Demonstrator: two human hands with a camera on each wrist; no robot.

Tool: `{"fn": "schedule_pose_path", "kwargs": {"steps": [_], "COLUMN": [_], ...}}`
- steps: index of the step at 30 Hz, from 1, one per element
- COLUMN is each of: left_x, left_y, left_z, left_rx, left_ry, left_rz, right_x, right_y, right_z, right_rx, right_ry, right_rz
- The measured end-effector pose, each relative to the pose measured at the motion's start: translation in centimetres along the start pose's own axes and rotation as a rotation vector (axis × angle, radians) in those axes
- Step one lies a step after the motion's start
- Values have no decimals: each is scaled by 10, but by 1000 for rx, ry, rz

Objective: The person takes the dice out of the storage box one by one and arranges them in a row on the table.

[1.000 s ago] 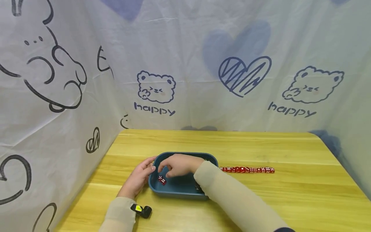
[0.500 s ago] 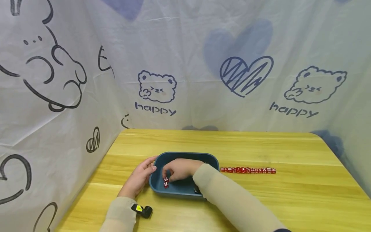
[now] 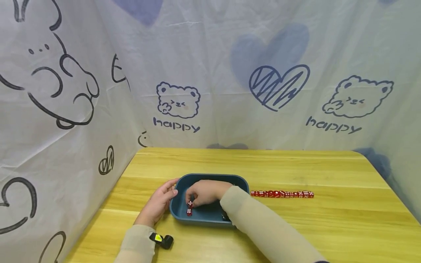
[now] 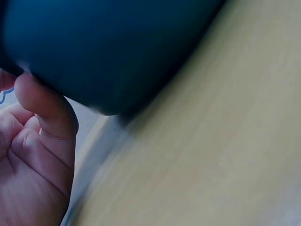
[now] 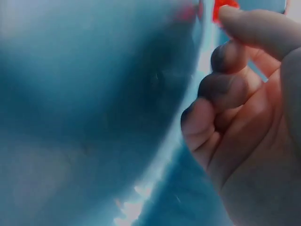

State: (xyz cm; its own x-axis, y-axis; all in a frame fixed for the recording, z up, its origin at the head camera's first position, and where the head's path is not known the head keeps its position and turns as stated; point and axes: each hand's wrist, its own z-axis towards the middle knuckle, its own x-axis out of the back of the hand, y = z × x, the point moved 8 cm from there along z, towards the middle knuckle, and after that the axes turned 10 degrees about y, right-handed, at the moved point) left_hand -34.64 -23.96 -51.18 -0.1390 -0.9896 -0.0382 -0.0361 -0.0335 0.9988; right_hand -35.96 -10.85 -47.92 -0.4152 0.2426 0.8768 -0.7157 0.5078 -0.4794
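A dark blue rectangular bin [image 3: 210,220] with rounded corners stands on the table. My left hand [image 3: 158,204] holds its left end, thumb at the rim and fingers along the outside; the thumb [image 4: 42,96] also shows against the bin wall in the left wrist view. Inside the bin, my right hand [image 3: 207,191] pinches a red die [image 5: 223,10] between thumb and index finger, its other fingers curled. A second red die [image 3: 189,212] with white pips lies right beside it on the bin floor. My right sleeve hides the bin's right end.
A straight row of several red dice [image 3: 283,194] runs rightward from the bin on the yellow wood-grain table [image 3: 329,226]. A white printed curtain [image 3: 227,109] hangs behind and at both sides. A black device [image 3: 162,240] sits on my left wrist.
My right hand has closed in on the two dice and taken hold of one. The dice now stand in line, slightly further right. My left hand stays on the bin.
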Motion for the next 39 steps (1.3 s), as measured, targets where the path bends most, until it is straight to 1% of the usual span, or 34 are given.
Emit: {"fn": "schedule_pose_path", "kwargs": {"steps": [9,16,22,27,30,39], "left_x": [0,0,0,-1,-1,1], "left_y": [-2,-3,-4,-4,-4,-4], "left_z": [-2,-1,0,0,0,-1], "left_rx": [20,24,27,30,30,30], "left_ry": [12,11,24,20,17,49], "left_rz": [3,-6,-15,-10,-9,8], "right_x": [20,32,49,60,65,76], "right_y": [-2,2,3,3,3,4], "right_z": [-9,-19,-29,-37,-41,-58], "right_rx": [-18,-59,-59,-58,-65,-53], "right_ry": [50,72,113,126,132,135], "right_rz": [28,54,27,12,10,-12]}}
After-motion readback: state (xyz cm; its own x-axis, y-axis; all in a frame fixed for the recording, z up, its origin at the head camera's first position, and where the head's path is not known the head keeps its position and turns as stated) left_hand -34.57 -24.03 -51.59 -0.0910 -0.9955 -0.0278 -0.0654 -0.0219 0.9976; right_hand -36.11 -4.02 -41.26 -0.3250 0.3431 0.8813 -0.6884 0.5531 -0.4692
